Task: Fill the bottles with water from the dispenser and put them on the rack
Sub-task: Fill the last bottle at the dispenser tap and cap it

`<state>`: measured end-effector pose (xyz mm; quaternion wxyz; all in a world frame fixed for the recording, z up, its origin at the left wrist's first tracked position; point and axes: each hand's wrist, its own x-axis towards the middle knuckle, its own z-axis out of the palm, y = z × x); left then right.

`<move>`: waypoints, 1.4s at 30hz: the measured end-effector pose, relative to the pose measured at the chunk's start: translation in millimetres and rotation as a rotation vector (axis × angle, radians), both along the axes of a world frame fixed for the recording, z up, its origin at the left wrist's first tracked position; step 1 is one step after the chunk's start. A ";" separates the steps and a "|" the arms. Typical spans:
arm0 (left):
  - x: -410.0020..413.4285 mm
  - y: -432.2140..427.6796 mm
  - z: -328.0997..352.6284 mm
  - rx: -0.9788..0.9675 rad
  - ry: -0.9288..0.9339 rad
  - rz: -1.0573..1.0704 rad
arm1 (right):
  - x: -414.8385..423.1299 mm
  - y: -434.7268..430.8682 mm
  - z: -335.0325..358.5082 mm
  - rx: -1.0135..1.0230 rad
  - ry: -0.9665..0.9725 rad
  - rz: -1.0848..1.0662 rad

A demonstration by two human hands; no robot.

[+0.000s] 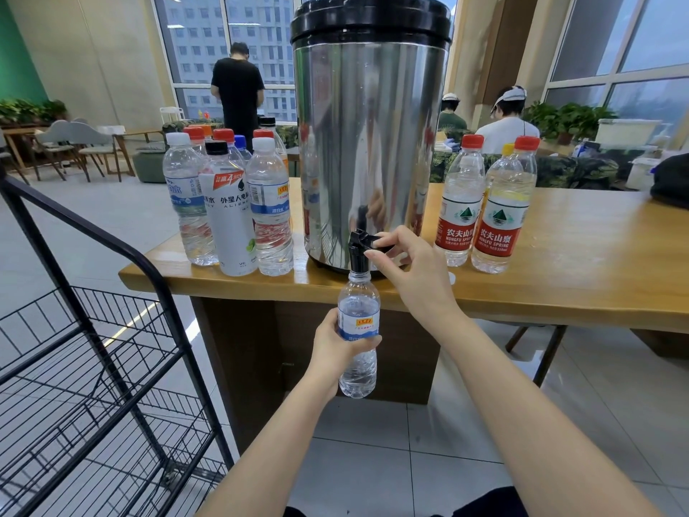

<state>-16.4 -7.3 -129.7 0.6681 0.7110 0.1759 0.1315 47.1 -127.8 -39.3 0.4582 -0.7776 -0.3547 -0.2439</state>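
Presently an uncapped bottle [358,330] is gripped by the left hand [337,350] beneath the dispenser [369,143] spout, off the worktop [559,278] edge; the tap lever [376,242] is pinched by the right hand [410,263].

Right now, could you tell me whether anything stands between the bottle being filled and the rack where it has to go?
Nothing visible does. The left hand holds the bottle under the tap, below the table edge; the rack stands to its left, with only open space between them.

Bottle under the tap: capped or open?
Open: the bottle has no cap; its bare neck sits under the tap, left hand holding it.
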 end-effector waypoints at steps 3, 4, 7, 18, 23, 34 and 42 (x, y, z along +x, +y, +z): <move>0.0 0.3 -0.3 -0.002 -0.001 0.000 | -0.5 -0.2 0.0 0.001 -0.001 0.002; 0.1 0.3 -0.3 -0.002 -0.001 0.000 | -0.7 -0.2 0.2 0.001 -0.002 0.003; 0.3 0.5 0.2 -0.005 -0.003 -0.001 | -0.9 -0.3 0.8 -0.001 0.003 0.001; 0.8 1.6 -0.7 -0.015 -0.014 -0.010 | -2.7 -0.5 1.6 0.002 0.007 0.002; 1.0 2.0 -1.3 -0.012 -0.018 -0.007 | -3.1 -0.9 2.2 0.007 0.000 0.008; 0.4 1.4 -0.6 -0.015 -0.014 -0.005 | -3.6 -0.5 2.1 0.018 0.005 0.011; 0.3 1.7 -0.6 -0.010 -0.006 -0.007 | -3.8 -0.8 2.0 0.020 0.007 0.008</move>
